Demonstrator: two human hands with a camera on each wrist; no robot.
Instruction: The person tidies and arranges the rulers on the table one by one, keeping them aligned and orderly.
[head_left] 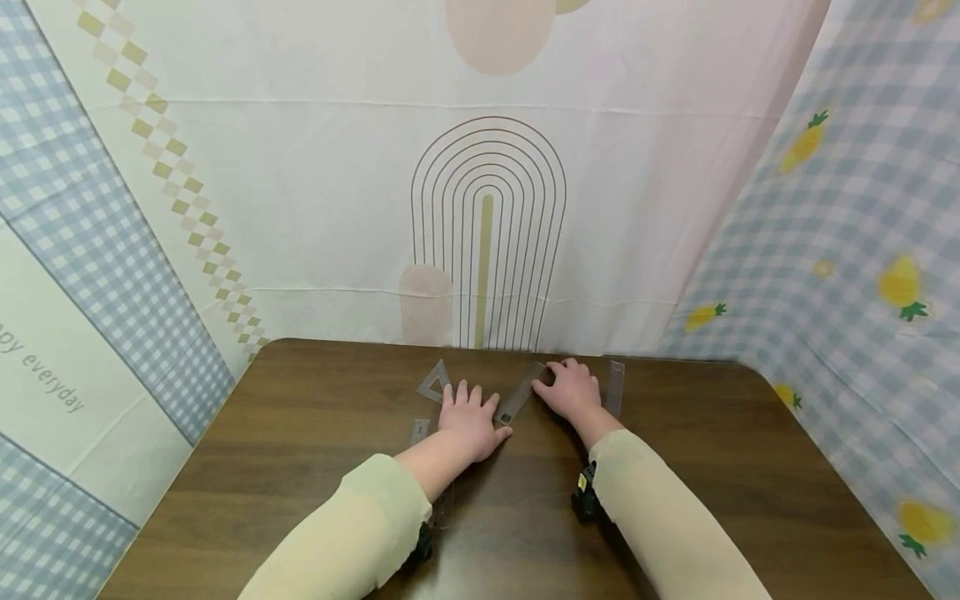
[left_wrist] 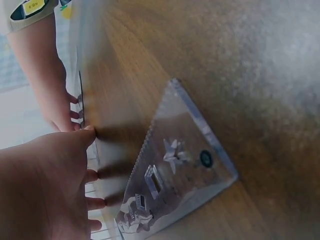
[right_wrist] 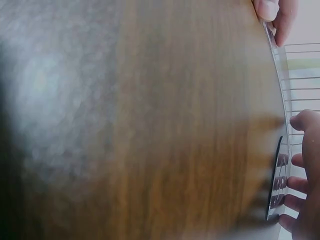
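Note:
My left hand [head_left: 470,423] lies palm down with its fingers spread. Its thumb and index finger are right at the near end of a clear ruler [head_left: 521,395]. My right hand [head_left: 574,387] bends over the far end of that ruler, thumb and index fingertip at its edge. Another clear ruler [head_left: 615,388] lies just right of the right hand. A clear set square [head_left: 434,383] with a triangular opening lies beyond the left fingertips. Near the left wrist is a clear triangular template [left_wrist: 192,167] with a serrated edge, star and rectangular cut-outs; the forearm hides part of it in the head view.
All pieces lie on a brown wooden table [head_left: 315,433] with rounded far corners. A patterned cloth [head_left: 337,208] hangs right behind the far edge, and checked cloth [head_left: 795,275] hangs at the right. Black wrist cameras [head_left: 583,493] sit under both sleeves.

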